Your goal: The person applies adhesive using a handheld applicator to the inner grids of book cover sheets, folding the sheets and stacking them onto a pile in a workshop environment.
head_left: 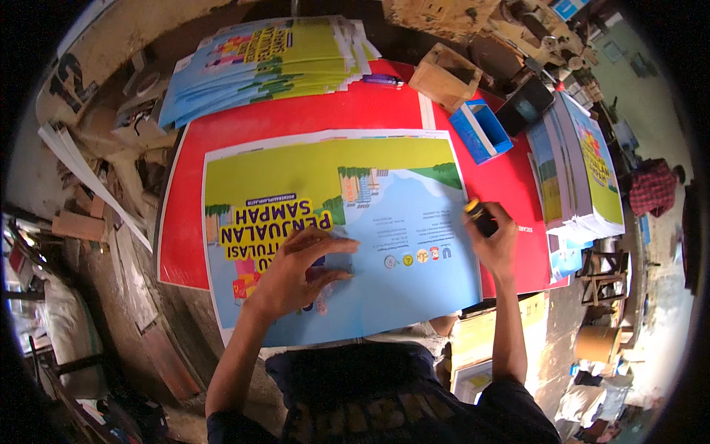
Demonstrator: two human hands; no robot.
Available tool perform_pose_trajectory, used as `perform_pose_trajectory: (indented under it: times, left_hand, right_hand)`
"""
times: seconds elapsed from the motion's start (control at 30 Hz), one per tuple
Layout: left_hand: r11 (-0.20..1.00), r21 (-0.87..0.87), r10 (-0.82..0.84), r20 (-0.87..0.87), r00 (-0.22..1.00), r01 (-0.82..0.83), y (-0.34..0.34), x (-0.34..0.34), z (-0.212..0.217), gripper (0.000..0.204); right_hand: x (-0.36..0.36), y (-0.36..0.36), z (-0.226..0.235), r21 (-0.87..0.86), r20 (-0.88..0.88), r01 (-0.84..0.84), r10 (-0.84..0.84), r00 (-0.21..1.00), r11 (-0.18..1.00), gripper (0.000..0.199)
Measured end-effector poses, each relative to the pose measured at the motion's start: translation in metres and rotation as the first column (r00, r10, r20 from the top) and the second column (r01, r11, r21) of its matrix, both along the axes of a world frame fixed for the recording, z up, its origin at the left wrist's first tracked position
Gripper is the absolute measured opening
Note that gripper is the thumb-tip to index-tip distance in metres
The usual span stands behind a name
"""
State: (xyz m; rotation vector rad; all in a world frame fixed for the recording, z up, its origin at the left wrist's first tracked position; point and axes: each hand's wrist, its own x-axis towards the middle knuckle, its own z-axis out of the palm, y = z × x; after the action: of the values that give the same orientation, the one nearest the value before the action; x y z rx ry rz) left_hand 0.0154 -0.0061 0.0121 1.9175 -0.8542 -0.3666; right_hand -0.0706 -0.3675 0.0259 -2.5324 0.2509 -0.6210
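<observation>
A large printed cover sheet (414, 296), green along its far edge and blue over the rest, lies upside down to me on a red board (510, 177). My left hand (292, 270) is over its left half, fingers and thumb spread apart with nothing between them. I cannot tell whether the fingertips touch the paper. By the sheet's right edge, my right hand (499, 240) has its fingers wrapped round a short black object with a yellow end (482, 220). Part of that object is hidden by the fingers.
Beyond the sheet stands a stack of similar printed covers (259, 74), with purple pens (382, 80) beside it. A wooden box (445, 76), a blue open box (481, 132) and a black box (525, 106) sit at the far right. Thick booklets (580, 170) are piled along the right edge.
</observation>
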Motion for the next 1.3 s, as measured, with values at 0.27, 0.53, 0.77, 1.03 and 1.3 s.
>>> perform_pose_trajectory:
  times: [0.27, 0.53, 0.77, 1.03, 1.3]
  left_hand:
    - [0.982, 0.083, -0.171, 0.043, 0.984, 0.167, -0.022, 0.020, 0.014, 0.042]
    - [0.976, 0.152, -0.184, 0.174, 0.967, 0.159, -0.028, 0.007, 0.022, 0.043]
    - [0.945, 0.311, -0.178, 0.222, 0.959, 0.103, -0.041, -0.004, 0.038, 0.040]
    - [0.916, 0.377, -0.223, 0.191, 0.956, 0.138, -0.047, 0.002, 0.048, 0.039]
    - [0.919, 0.316, -0.240, -0.024, 0.970, 0.235, -0.052, 0.015, 0.060, 0.027]
  right_hand:
    - [0.053, -0.125, -0.039, -0.470, 0.169, 0.355, -0.313, 0.935, 0.808, 0.031]
    - [0.118, -0.180, -0.037, -0.498, 0.252, 0.269, -0.159, 0.955, 0.825, 0.040]
    - [0.120, -0.186, -0.039, -0.481, 0.155, 0.266, -0.217, 0.964, 0.835, 0.053]
    - [0.115, -0.198, -0.037, -0.401, 0.301, 0.358, -0.248, 0.921, 0.844, 0.058]
    - [0.108, -0.195, -0.033, -0.167, 0.381, 0.343, -0.261, 0.887, 0.924, 0.043]
